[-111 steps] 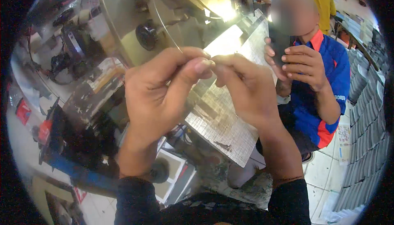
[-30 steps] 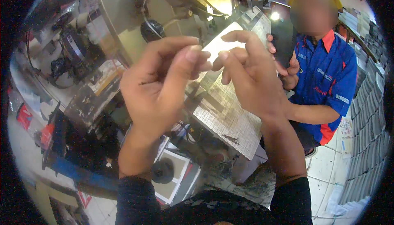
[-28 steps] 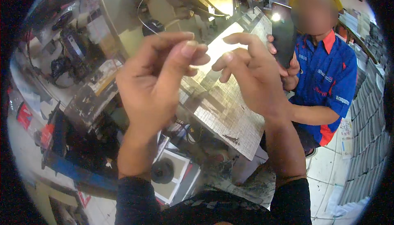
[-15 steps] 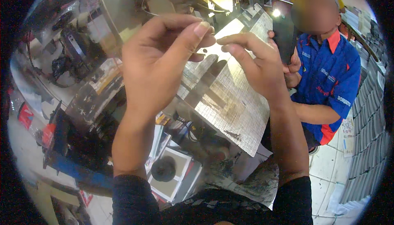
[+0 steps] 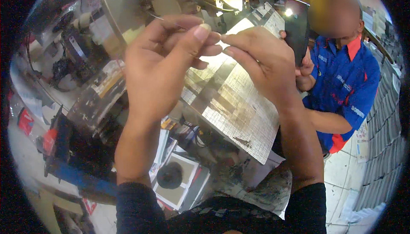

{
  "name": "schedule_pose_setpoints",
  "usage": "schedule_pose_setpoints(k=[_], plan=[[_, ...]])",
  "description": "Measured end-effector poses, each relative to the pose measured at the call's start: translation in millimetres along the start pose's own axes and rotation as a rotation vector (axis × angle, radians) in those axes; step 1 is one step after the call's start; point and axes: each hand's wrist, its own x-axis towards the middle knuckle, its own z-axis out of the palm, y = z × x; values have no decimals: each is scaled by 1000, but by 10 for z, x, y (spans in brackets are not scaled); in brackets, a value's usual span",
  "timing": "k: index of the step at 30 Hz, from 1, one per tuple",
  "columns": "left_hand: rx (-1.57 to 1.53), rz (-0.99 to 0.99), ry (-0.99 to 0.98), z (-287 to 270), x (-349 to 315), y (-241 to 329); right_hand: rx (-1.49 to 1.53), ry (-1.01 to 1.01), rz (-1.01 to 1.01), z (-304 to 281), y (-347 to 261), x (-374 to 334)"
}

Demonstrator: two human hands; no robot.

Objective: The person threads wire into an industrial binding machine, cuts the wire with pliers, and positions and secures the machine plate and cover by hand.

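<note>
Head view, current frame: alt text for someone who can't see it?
A person's bare left hand and right hand work with fingertips close together, a thin strand reaching the left hand's fingers. Behind them is a pale, grid-patterned panel; at right, a blue-shirted co-worker holds a dark phone with its light on.

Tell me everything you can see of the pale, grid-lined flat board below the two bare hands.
The pale, grid-lined flat board has straight edges, fine dark lines across its face and one corner pointing toward the wearer. It bears brownish patches and a small dark mark near its lower edge; its far part glares with light. It looks stiff, but its material is unclear. The left hand and right hand hide parts of it; neither visibly touches it.
</note>
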Motion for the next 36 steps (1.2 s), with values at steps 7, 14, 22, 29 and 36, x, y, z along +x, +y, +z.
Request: schedule_pose_setpoints(k=[7,14,22,29,36], plan=[[-6,-6,-61,-25,-9,62,97,-11,125,28,-100,-29],[-76,-1,-10,-21,-30,29,-305,112,-21,42,40,34],[-43,41,-98,-149,65,-159,-213,248,62,154,380,189],[499,729,-96,-306,-173,-515,-97,210,357,170,408,193],[516,802,-21,-257,-248,-613,-335,223,419,230,373,198]])
